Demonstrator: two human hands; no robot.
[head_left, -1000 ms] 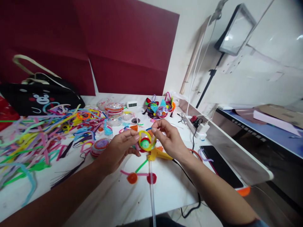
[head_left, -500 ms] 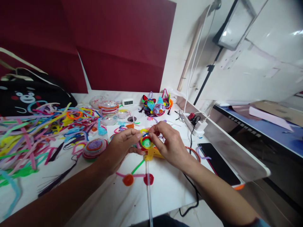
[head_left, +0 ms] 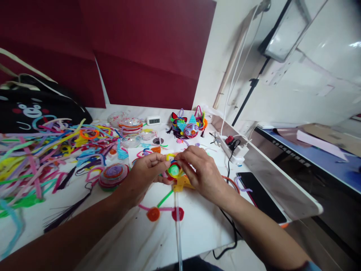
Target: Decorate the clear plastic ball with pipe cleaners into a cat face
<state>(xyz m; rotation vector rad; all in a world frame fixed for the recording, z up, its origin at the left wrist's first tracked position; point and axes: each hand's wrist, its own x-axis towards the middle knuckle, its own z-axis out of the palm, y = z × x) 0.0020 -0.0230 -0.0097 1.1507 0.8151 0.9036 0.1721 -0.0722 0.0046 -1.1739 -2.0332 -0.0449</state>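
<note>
Both my hands meet over the middle of the white table (head_left: 203, 226). My left hand (head_left: 146, 174) pinches the left side of a small pipe-cleaner piece (head_left: 173, 169), a green ball ringed with yellow, red and blue. My right hand (head_left: 200, 172) pinches the yellow loop on its top and right side. Just under the piece lies a yellow glue gun (head_left: 184, 183) with a clear glue stick (head_left: 178, 233) running toward me. A green and pink stem with two orange and red discs (head_left: 165, 213) lies in front of my hands.
A big heap of coloured pipe cleaners (head_left: 42, 158) covers the table's left. A black bear bag (head_left: 34, 109) sits behind it. Clear bowls (head_left: 129, 126), a small clock (head_left: 153, 120) and finished pieces (head_left: 188, 127) stand at the back. A power strip (head_left: 235, 148), black cable and phone (head_left: 261, 197) lie right.
My right hand has closed in from the right onto the yellow loop, and the loop has been pressed smaller around the green ball. The view has shifted slightly.
</note>
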